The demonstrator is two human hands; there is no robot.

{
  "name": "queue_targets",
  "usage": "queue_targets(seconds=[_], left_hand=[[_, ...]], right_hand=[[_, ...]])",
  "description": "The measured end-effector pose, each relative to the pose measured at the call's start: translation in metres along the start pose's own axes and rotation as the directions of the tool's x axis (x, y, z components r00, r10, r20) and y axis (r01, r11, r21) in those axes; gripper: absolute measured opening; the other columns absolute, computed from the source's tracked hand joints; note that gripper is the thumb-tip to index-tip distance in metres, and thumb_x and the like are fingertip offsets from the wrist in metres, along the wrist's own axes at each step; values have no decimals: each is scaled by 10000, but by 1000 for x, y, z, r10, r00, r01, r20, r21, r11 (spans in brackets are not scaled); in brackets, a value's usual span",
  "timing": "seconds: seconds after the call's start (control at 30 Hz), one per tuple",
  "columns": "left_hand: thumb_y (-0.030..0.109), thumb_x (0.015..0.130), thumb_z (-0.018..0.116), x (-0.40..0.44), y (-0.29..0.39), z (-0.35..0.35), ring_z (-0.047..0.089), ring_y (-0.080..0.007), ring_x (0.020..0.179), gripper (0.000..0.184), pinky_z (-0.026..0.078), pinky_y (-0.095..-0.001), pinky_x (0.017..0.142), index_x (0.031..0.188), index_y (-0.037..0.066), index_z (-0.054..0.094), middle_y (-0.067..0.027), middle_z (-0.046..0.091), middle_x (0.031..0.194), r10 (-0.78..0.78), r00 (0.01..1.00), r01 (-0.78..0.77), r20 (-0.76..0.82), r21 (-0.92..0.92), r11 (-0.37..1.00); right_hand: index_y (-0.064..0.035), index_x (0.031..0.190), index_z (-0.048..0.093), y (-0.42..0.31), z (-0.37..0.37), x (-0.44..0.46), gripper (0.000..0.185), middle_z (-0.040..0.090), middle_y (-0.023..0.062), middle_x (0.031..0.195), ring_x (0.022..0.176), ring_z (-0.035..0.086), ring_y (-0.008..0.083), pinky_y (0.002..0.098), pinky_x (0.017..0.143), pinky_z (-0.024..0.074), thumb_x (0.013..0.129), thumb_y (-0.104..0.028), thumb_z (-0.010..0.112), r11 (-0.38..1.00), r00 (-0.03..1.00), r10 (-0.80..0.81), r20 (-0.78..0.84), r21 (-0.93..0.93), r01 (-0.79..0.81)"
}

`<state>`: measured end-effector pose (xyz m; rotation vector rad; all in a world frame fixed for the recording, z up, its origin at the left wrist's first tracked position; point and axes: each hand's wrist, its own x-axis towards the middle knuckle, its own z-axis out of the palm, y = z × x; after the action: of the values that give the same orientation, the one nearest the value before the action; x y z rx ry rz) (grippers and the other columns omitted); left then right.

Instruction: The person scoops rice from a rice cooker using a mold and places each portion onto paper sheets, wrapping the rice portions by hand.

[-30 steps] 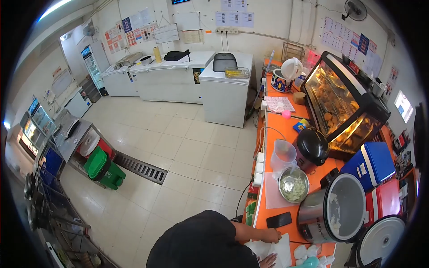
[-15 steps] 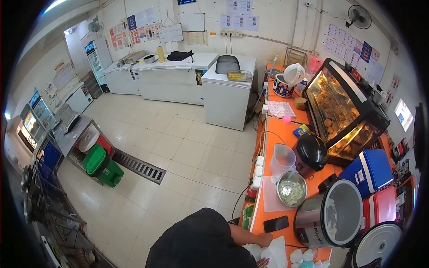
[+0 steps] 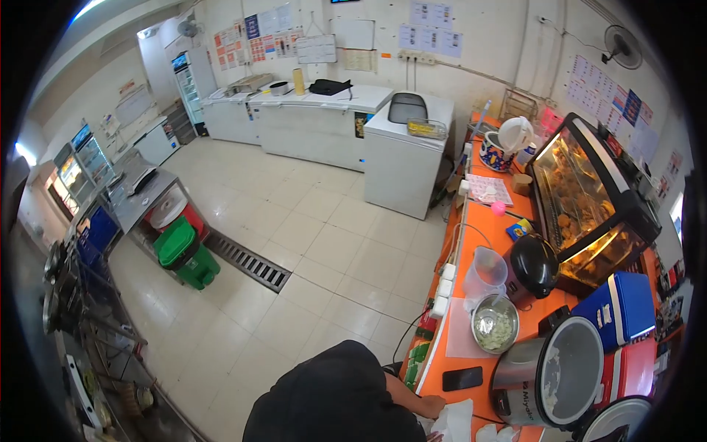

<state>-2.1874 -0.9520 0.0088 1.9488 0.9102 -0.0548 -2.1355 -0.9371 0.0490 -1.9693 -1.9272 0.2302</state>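
Observation:
My left arm, in a black sleeve (image 3: 331, 394), reaches right to the orange counter. My left hand (image 3: 431, 405) has its fingers curled at the edge of a thin white sheet (image 3: 455, 421), which looks like wrapping paper. Only a sliver of my right hand (image 3: 435, 437) shows at the bottom edge, beside the sheet; its fingers are mostly cut off. Small white bundles (image 3: 498, 434) lie right of the sheet. A black phone (image 3: 462, 379) rests just beyond my left hand. Close by stands a large open rice cooker (image 3: 515, 379) with white rice inside its wall.
A steel bowl (image 3: 482, 335) with pale chopped pieces, a clear plastic jug (image 3: 486, 269) and a black-lidded cooker (image 3: 534, 261) line the counter. Behind are a lit food warmer (image 3: 582, 199) and a blue cooler (image 3: 622, 306). A green bin (image 3: 193, 258) stands left on the tiled floor.
The view has turned slightly left, so the room shifts rightward. My right hand has slipped mostly below the frame. My left hand stays at the white sheet.

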Motion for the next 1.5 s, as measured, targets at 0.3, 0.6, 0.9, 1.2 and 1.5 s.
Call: queue_targets(seconds=[0.3,0.6,0.9,1.2,1.5], left_hand=[[47,840,598,-13,14,-9,663,-399,1002,370,554,-518,809,1210,34,592,-211,593,1259,353,895,-336,-272,110,936],[102,760,605,33,-26,-8,614,-346,961,102,521,-442,854,774,44,688,-131,633,933,686,720,-637,-103,293,713],[0,723,637,6,14,-38,589,-290,980,298,530,-399,837,977,85,767,-80,629,975,694,713,-665,95,404,628],[12,767,572,9,0,-35,670,-387,791,97,515,-487,694,835,72,607,-182,660,798,657,752,-615,44,404,677],[66,724,706,1,5,-46,569,-413,1027,206,436,-508,828,927,54,673,-189,608,1154,849,525,-687,-55,562,461]], right_hand=[[52,1484,331,-1,3,-28,820,364,234,1522,1429,317,408,574,1170,228,782,-217,658,999,996,-31,82,15,30],[48,1462,355,-21,-58,-207,776,415,223,1462,1366,375,410,584,1136,257,803,-224,664,801,799,593,-97,-31,-598],[10,1430,423,-21,-65,-195,707,445,202,1414,1332,400,366,511,1073,312,841,-298,662,789,774,599,-206,-12,-614],[6,1433,441,-23,-56,-189,624,466,202,1453,1370,430,323,530,1143,295,902,-276,607,764,750,629,-205,-18,-645],[-9,1560,246,-36,-19,-209,833,214,157,1646,1531,201,300,546,1227,161,890,-310,638,719,721,690,-54,-64,-693]])
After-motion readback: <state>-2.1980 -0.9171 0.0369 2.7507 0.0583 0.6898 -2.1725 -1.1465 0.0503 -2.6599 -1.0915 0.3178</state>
